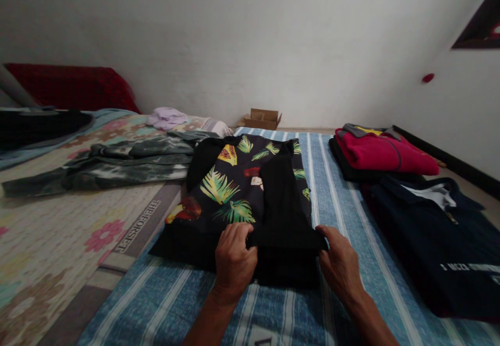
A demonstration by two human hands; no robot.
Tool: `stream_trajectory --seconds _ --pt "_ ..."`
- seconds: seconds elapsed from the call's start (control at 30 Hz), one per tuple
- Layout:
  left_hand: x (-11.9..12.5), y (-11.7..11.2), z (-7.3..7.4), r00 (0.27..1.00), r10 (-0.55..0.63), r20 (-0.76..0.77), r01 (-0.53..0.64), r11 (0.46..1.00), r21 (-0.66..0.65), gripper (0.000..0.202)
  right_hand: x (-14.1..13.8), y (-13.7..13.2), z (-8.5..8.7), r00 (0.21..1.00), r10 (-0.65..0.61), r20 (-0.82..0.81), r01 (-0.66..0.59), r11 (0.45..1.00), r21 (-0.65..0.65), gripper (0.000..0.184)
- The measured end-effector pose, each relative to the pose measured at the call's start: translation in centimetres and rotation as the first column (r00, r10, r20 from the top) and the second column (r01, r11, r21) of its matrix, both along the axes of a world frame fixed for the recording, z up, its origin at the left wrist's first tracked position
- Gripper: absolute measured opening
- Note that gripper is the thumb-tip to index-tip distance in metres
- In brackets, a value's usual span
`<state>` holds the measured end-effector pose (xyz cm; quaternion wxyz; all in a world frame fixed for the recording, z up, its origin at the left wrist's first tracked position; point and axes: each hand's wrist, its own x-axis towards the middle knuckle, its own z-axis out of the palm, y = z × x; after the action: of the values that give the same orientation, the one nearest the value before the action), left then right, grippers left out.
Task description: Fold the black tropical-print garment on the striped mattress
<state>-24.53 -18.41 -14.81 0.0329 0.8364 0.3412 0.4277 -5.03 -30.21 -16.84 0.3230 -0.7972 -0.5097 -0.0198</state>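
A black garment (224, 189) printed with green leaves and fruit lies spread out in front of me on a blue striped cloth (269, 312). A plain black section (283, 195), perhaps a sleeve, lies over the print on its right half. My left hand (235, 257) is closed on the near edge of this section. At its right end, the fingers of my right hand (341, 260) pinch the corner. Between both hands the edge runs nearly straight, with more black cloth beneath it. Whether that lower cloth is a separate piece, I cannot tell.
On the right are a folded pink top (385, 148) and a folded navy top (441, 242). A grey-green patterned garment (128, 161), a lilac cloth (167, 119) and dark clothing (39, 127) lie left on a floral sheet (58, 231). A cardboard box (263, 119) stands against the wall.
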Motion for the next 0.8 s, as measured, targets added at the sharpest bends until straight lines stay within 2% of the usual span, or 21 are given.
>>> stream_trajectory --seconds 0.53,0.7,0.8 --pt "1.5 -0.7 0.0 0.994 -0.053 0.098 0.064 0.992 -0.108 0.028 -0.3 0.1 -0.2 0.993 0.047 -0.109 -0.04 0.997 0.067 0.035" --pt "2.2 -1.4 0.2 0.989 -0.077 0.127 0.096 0.984 -0.15 0.031 -0.7 0.2 -0.1 0.993 0.089 -0.076 -0.08 0.991 0.111 0.043" --pt "2.6 -1.8 0.3 0.987 -0.069 0.146 0.101 0.971 -0.218 0.03 -1.0 0.4 0.1 0.994 0.097 -0.043 -0.092 0.989 0.117 0.049"
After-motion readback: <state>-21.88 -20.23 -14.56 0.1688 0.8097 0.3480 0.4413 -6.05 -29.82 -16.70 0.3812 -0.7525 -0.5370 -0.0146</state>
